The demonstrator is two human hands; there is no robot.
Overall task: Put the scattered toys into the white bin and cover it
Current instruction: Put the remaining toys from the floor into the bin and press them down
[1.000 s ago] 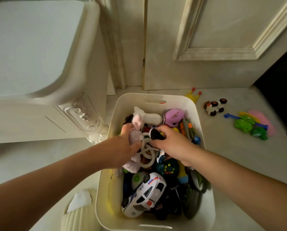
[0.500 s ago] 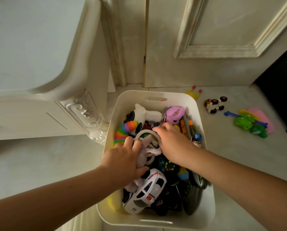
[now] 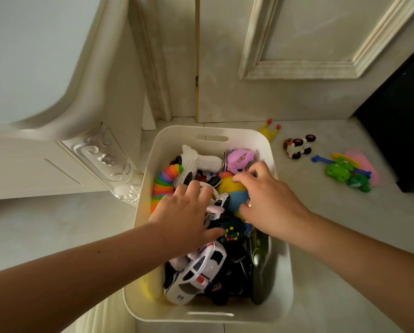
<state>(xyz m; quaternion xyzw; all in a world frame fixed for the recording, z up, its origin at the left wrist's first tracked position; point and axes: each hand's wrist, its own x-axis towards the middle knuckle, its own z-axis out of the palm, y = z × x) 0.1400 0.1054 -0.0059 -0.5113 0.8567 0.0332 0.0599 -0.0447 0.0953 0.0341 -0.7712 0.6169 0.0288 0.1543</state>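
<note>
Head camera gives me the white bin (image 3: 281,272) on the floor (image 3: 56,224), uncovered and heaped with toys. My left hand (image 3: 184,212) lies palm-down on the pile near the bin's left wall, fingers (image 3: 194,188) spread and fairly straight, resting on the toys beside a rainbow slug (image 3: 163,183). My right hand (image 3: 270,198) sits over the right half, its fingers curled with the tips down among a yellow and blue toy (image 3: 227,186) and a pink plush (image 3: 239,158); I cannot tell whether they pinch anything. A white police car (image 3: 196,272) lies at the near end of the bin. Out on the floor to the right lie a yellow rubber chicken (image 3: 270,131), a wheeled truck (image 3: 298,146), and green frog toys (image 3: 340,169).
</note>
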